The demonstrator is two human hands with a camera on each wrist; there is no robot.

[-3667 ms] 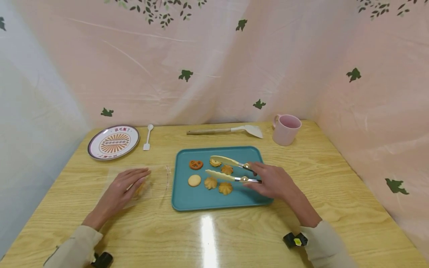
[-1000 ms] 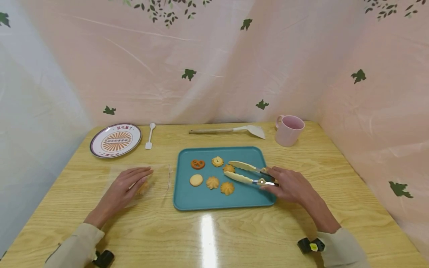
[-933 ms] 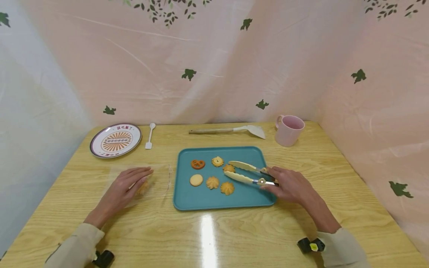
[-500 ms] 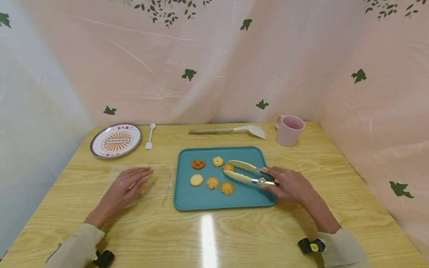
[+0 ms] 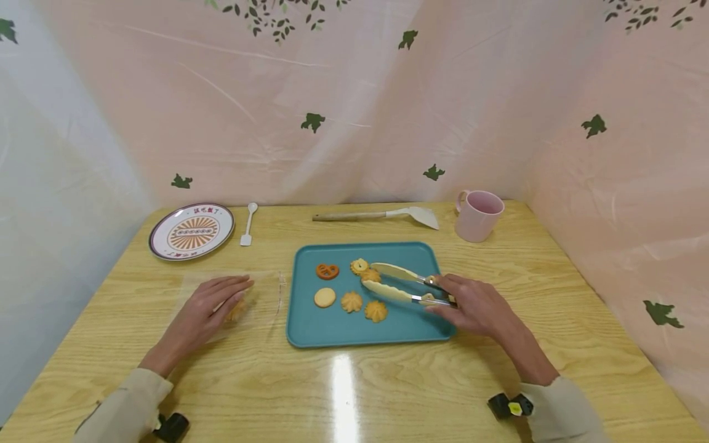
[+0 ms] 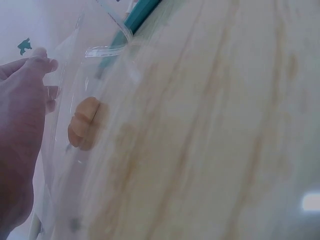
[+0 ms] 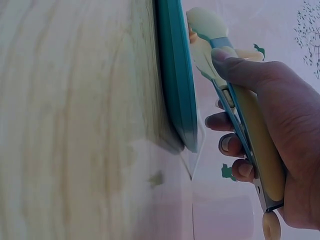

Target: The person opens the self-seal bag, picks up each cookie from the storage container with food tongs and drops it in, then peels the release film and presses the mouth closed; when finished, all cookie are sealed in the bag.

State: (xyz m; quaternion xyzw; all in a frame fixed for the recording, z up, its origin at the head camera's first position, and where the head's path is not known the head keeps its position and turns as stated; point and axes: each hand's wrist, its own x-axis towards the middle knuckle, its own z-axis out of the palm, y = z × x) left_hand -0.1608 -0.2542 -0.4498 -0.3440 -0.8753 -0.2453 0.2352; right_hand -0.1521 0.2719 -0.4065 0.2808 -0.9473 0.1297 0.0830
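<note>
My right hand [image 5: 471, 304] grips a pair of tongs [image 5: 394, 291], thumb on one arm and fingers round the other. Their cream scalloped tips stand apart over the teal tray [image 5: 310, 332], with a flower-shaped cookie [image 5: 370, 276] between their ends. Right beside it is a ring-shaped cookie [image 5: 359, 266]. A pretzel [image 5: 327, 271], a round cookie [image 5: 324, 298] and two more flower-shaped cookies [image 5: 351, 301] also lie there. My left hand [image 5: 202, 304] rests with nearly straight fingers against a clear plastic bag [image 5: 263, 301]. Inside the bag sit cookies [image 6: 86, 122], partly hidden by that hand.
Behind the tray lie a wooden-handled spatula [image 5: 354, 216] and a pink mug [image 5: 477, 216]. A patterned plate [image 5: 166, 237] and a small white spoon [image 5: 248, 226] are at the back left. A pink curtain [image 5: 354, 92] encloses the wooden table [image 5: 277, 394].
The tongs drew back to the right, then moved left a little. Within the last half second the flower-shaped cookie at their tips shifted left toward the ring-shaped one. My left hand stays on the bag.
</note>
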